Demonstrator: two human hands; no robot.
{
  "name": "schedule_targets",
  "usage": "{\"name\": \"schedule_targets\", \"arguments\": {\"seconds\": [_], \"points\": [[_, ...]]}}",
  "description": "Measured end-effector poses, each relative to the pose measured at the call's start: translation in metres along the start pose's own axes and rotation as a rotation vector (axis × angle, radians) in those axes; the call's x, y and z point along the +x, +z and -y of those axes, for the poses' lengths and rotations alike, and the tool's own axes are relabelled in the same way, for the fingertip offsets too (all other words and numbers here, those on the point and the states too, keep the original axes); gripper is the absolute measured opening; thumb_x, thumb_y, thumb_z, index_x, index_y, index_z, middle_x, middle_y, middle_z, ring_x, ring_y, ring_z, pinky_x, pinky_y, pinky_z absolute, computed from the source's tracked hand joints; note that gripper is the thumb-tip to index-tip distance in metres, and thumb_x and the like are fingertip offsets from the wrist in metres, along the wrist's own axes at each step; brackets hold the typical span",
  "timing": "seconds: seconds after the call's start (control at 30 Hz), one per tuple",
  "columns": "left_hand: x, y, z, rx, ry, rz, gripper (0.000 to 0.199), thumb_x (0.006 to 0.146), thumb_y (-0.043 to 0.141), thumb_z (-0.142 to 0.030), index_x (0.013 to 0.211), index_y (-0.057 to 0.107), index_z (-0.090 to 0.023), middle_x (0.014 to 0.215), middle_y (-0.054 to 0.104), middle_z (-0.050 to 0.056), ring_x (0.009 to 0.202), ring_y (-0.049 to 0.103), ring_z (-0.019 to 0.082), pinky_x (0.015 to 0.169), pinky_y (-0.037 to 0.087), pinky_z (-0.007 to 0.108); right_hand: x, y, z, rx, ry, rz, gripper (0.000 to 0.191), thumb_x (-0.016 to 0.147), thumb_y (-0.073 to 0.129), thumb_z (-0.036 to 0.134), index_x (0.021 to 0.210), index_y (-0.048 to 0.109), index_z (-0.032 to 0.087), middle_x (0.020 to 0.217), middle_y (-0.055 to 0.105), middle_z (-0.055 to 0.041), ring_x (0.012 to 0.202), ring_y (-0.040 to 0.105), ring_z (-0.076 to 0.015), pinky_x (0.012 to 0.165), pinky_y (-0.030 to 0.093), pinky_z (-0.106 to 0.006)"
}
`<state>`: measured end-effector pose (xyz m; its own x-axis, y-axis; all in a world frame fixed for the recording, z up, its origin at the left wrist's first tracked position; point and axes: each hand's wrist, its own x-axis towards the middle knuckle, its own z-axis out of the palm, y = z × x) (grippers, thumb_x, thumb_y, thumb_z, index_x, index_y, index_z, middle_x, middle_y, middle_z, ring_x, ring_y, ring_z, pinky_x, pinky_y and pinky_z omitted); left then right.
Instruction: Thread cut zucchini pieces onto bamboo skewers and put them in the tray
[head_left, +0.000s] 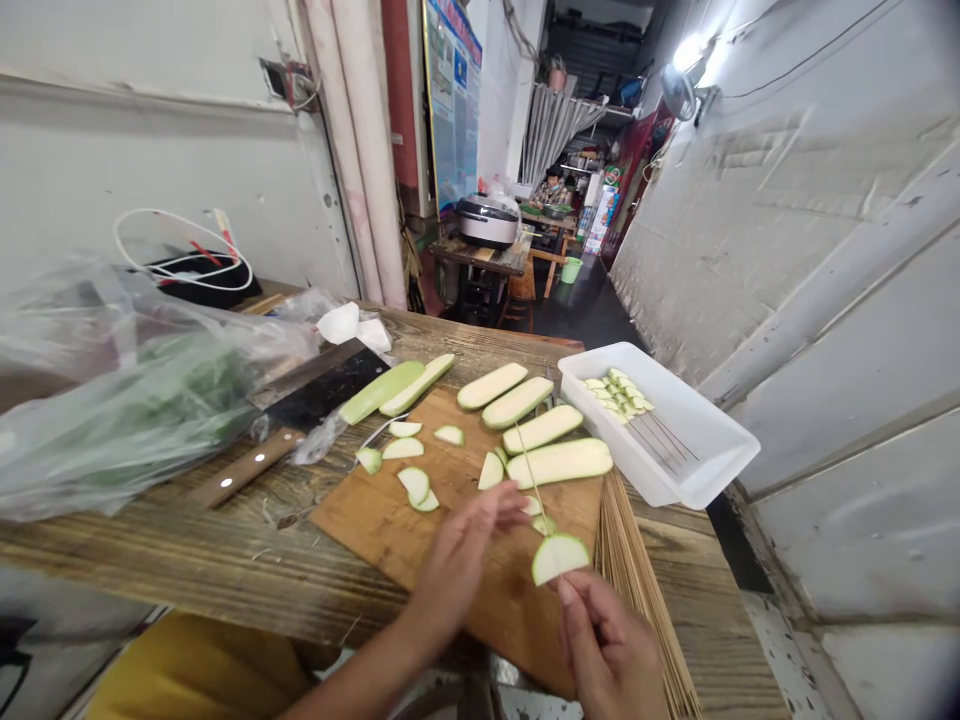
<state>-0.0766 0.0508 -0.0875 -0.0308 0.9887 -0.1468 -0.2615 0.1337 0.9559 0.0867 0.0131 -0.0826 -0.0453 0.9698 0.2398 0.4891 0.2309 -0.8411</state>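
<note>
My right hand (611, 640) pinches a thin wooden skewer (529, 465) low down, just below a half-round zucchini slice (561, 558) threaded on it. The skewer's tip points up and away over the board. Beside it, my left hand (465, 540) has its fingers stretched out and shows nothing held. Under both hands lies a wooden cutting board (442, 400). Several loose half-round slices (403, 449) are scattered on its left side, and a few sit close to my left fingertips. Halved zucchini pieces (559, 462) lie cut face up along the far right.
A white plastic tray (712, 440) holds skewered slices (619, 393). A bundle of skewers (637, 590) lies along the board's right edge. At left are a cleaver (322, 385), more zucchini (382, 392) and a plastic bag of greens (165, 400). A person (553, 188) sits far back.
</note>
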Motion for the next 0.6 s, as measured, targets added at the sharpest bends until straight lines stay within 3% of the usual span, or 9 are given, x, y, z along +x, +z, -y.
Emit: {"name": "schedule_targets", "arguments": {"seconds": [0.07, 0.1, 0.17, 0.23, 0.33, 0.47, 0.6], "points": [[0.013, -0.048, -0.008, 0.500, 0.215, -0.187, 0.037, 0.081, 0.053, -0.041, 0.111, 0.062, -0.023, 0.113, 0.065, 0.008, 0.109, 0.056, 0.024, 0.100, 0.036, 0.038, -0.004, -0.005, -0.004, -0.003, 0.011, 0.000, 0.032, 0.089, 0.046, 0.039, 0.074, 0.064, 0.017, 0.050, 0.050, 0.0023, 0.043, 0.046, -0.0109, 0.039, 0.034, -0.017], [0.019, -0.072, -0.013, 0.713, 0.347, -0.175, 0.035, 0.080, 0.054, -0.038, 0.111, 0.063, -0.023, 0.117, 0.063, 0.007, 0.113, 0.052, 0.025, 0.103, 0.032, 0.040, -0.006, -0.006, -0.007, 0.000, 0.017, 0.000, 0.032, 0.089, 0.046, 0.039, 0.074, 0.064, 0.017, 0.051, 0.051, 0.0019, 0.043, 0.047, -0.0109, 0.039, 0.034, -0.017], [0.031, -0.112, -0.021, 1.049, 0.476, -0.029, 0.036, 0.082, 0.051, -0.032, 0.115, 0.061, -0.024, 0.124, 0.060, 0.006, 0.119, 0.048, 0.025, 0.105, 0.029, 0.042, -0.009, -0.008, -0.010, 0.001, 0.019, 0.006, 0.031, 0.089, 0.047, 0.039, 0.075, 0.065, 0.018, 0.052, 0.053, 0.0016, 0.044, 0.048, -0.0110, 0.039, 0.034, -0.017], [0.041, -0.136, -0.023, 1.247, 0.488, 0.160, 0.039, 0.084, 0.045, -0.026, 0.121, 0.058, -0.024, 0.129, 0.056, 0.007, 0.124, 0.043, 0.025, 0.104, 0.031, 0.041, -0.011, -0.007, -0.012, -0.005, 0.004, 0.022, 0.031, 0.089, 0.047, 0.038, 0.074, 0.064, 0.018, 0.052, 0.053, 0.0018, 0.044, 0.048, -0.0109, 0.040, 0.035, -0.016], [0.054, -0.144, -0.017, 1.375, 0.436, 0.305, 0.041, 0.085, 0.041, -0.020, 0.123, 0.055, -0.020, 0.128, 0.056, 0.010, 0.120, 0.047, 0.024, 0.101, 0.034, 0.040, -0.013, -0.001, -0.012, -0.018, -0.030, 0.052, 0.030, 0.090, 0.046, 0.037, 0.074, 0.064, 0.019, 0.053, 0.053, 0.0021, 0.044, 0.049, -0.0105, 0.042, 0.036, -0.016], [0.063, -0.137, -0.012, 1.373, 0.387, 0.300, 0.037, 0.081, 0.048, -0.021, 0.116, 0.060, -0.020, 0.115, 0.061, 0.012, 0.107, 0.053, 0.024, 0.093, 0.038, 0.039, -0.016, 0.005, -0.012, -0.020, -0.087, 0.122, 0.029, 0.092, 0.043, 0.034, 0.075, 0.063, 0.019, 0.052, 0.053, 0.0028, 0.043, 0.049, -0.0099, 0.043, 0.036, -0.016], [0.062, -0.131, -0.021, 1.281, 0.308, 0.259, 0.032, 0.075, 0.057, -0.024, 0.106, 0.065, -0.021, 0.098, 0.063, 0.008, 0.093, 0.055, 0.022, 0.085, 0.041, 0.034, -0.019, 0.011, -0.014, -0.046, -0.151, 0.212, 0.031, 0.093, 0.040, 0.031, 0.072, 0.060, 0.019, 0.054, 0.055, 0.0023, 0.046, 0.052, -0.0094, 0.046, 0.037, -0.015]]}}
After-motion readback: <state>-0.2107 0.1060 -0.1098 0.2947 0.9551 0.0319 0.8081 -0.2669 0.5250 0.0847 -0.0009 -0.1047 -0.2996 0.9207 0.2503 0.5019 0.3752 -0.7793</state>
